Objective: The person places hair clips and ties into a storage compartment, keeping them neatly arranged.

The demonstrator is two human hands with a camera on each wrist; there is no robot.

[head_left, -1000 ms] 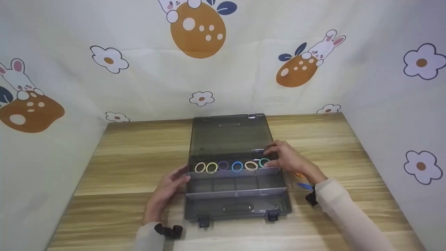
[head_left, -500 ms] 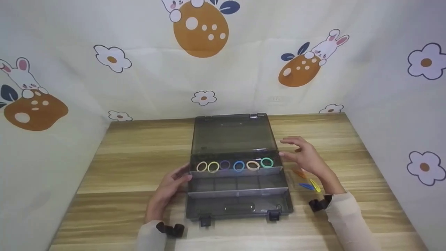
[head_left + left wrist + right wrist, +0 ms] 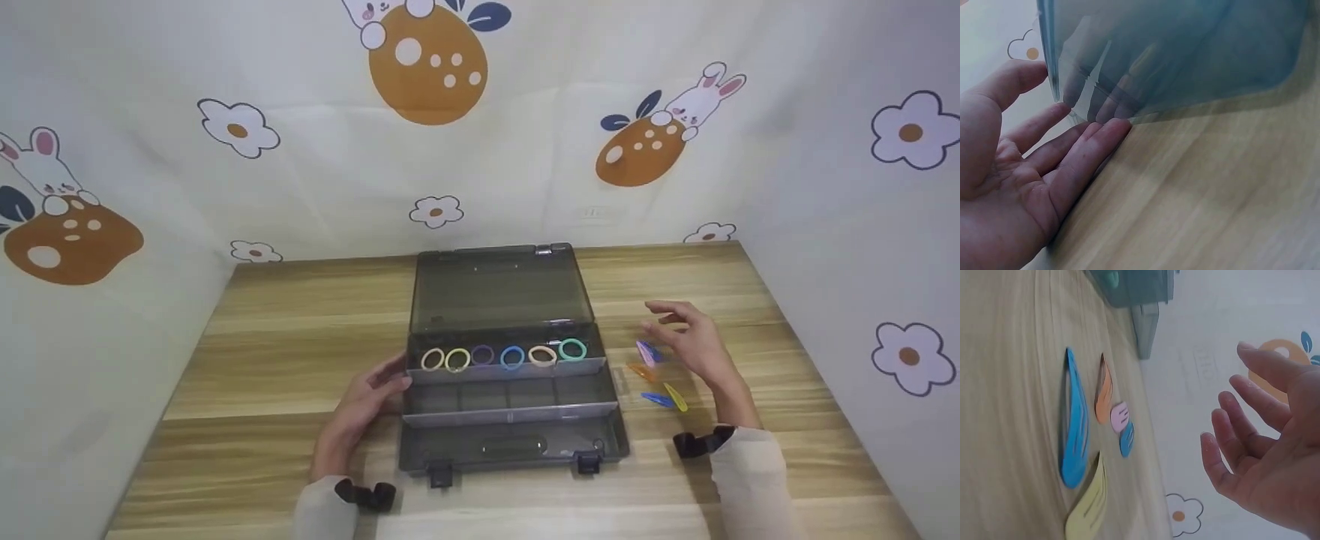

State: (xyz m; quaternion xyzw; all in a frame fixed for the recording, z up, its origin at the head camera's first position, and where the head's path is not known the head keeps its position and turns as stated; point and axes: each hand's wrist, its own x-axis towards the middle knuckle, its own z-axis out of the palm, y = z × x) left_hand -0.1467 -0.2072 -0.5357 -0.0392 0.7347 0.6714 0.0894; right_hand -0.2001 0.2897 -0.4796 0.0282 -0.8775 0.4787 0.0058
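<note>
Six coloured rings (image 3: pixel 502 358) inside the dark case (image 3: pixel 465 442), rear compartment (image 3: pixel 495 337)

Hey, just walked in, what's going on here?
Someone's left hand rests against the side of an open, see-through dark box. Six colored rings are lined up in the box's back row. The right hand holds nothing and hovers close to five colored clips, which lie on the wooden table to the right of the box.
</note>
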